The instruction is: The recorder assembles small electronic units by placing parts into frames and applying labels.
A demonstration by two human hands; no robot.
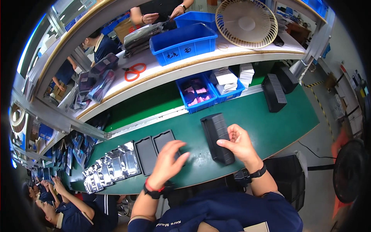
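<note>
I count three black stacks (212, 135), two bare black trays (146, 154) and two blue bins (203, 106) on my counter (251, 112). I see one pair of scissors (135, 72).

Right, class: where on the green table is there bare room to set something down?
Widest: the green table right of the right hand, before the rear black stacks. Smaller: between the left hand and the black stack by the right hand. Crowded: the left stretch, with flat black trays and shiny trays.
</note>
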